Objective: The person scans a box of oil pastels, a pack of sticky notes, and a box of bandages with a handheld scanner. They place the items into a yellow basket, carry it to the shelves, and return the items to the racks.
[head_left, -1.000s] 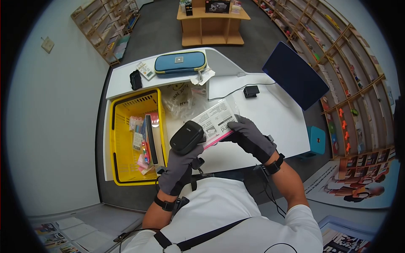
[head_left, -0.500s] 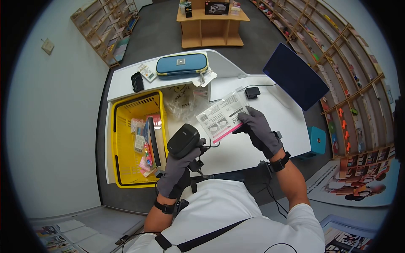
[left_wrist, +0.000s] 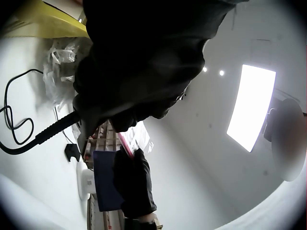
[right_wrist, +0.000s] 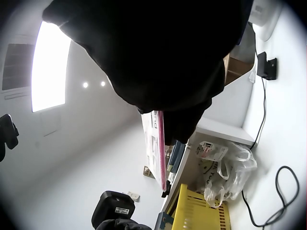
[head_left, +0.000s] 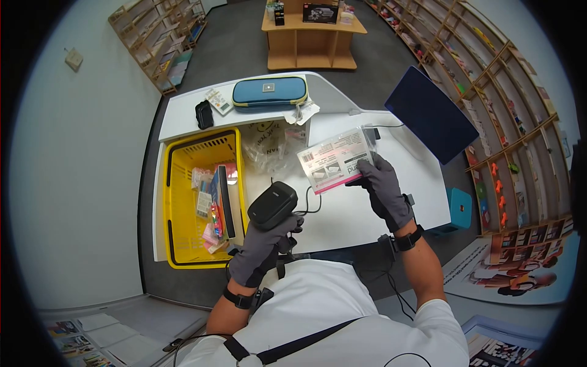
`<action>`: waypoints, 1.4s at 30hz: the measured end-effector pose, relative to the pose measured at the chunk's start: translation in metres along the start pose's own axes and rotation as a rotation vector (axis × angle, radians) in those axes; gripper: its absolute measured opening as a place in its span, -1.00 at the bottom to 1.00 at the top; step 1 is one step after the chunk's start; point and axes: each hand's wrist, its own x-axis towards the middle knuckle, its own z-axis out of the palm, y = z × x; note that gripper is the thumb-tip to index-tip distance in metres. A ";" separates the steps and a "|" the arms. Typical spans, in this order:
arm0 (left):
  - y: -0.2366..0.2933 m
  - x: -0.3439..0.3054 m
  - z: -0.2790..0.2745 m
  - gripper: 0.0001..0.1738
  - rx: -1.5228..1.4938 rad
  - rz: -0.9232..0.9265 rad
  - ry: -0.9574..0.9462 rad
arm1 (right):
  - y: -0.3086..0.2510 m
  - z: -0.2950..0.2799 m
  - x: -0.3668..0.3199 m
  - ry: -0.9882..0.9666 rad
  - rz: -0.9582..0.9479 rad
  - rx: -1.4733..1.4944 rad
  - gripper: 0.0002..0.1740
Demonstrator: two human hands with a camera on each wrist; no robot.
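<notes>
In the head view my left hand [head_left: 257, 252], in a grey glove, grips a black handheld device [head_left: 273, 205] with a cable, its rounded head facing up. My right hand [head_left: 387, 194] pinches the lower right corner of a flat white package [head_left: 334, 160] with a pink edge, printing and a barcode, held above the counter. A space separates the package from the device. The right wrist view shows the package [right_wrist: 154, 146] edge-on below the dark glove [right_wrist: 158, 57]. The left glove [left_wrist: 144, 62] covers most of the device in the left wrist view, with the cable running out below.
A yellow basket [head_left: 172, 202] with several packaged items stands at left, beside clear plastic bags [head_left: 269, 150]. Behind lie a blue case [head_left: 269, 93], a calculator [head_left: 219, 101] and a black object [head_left: 203, 114]. A monitor [head_left: 431, 115] stands at right on the white counter [head_left: 403, 208].
The package and my right hand have moved right, away from the device; my left hand no longer touches the package. The device has shifted slightly and its cable shows more.
</notes>
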 end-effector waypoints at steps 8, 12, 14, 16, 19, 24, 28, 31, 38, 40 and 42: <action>0.001 0.003 -0.005 -0.75 -0.085 -0.056 0.108 | 0.019 -0.007 0.005 0.086 -0.129 0.027 -0.66; 0.000 0.002 -0.005 -0.74 -0.122 -0.006 0.139 | 0.028 -0.014 0.008 0.090 -0.172 0.006 -0.65; 0.000 0.003 -0.006 -0.75 -0.131 0.008 0.164 | 0.029 -0.013 0.009 0.087 -0.187 0.023 -0.65; -0.001 0.004 -0.008 -0.76 -0.127 0.026 0.164 | 0.031 -0.014 0.011 0.079 -0.193 0.030 -0.65; -0.003 0.006 -0.009 -0.77 -0.110 0.059 0.156 | 0.034 -0.022 0.012 0.126 -0.141 -0.047 -0.66; 0.002 0.005 -0.007 -0.74 -0.093 -0.088 0.132 | 0.031 -0.018 0.013 0.100 -0.170 0.023 -0.69; 0.003 0.006 -0.002 -0.69 -0.065 -0.140 0.077 | 0.032 -0.021 0.015 0.127 -0.164 0.030 -0.71; 0.006 0.005 0.002 -0.66 -0.014 -0.100 0.030 | 0.032 -0.020 0.014 0.117 -0.166 0.074 -0.72; -0.002 0.009 -0.002 -0.69 -0.005 -0.151 0.060 | 0.031 -0.017 0.012 0.143 -0.155 0.080 -0.76; -0.002 0.010 -0.002 -0.70 0.004 -0.139 0.054 | 0.030 -0.017 0.010 0.162 -0.155 0.087 -0.76; -0.001 0.009 -0.002 -0.70 0.018 -0.103 0.069 | 0.034 -0.019 0.011 0.178 -0.153 0.080 -0.75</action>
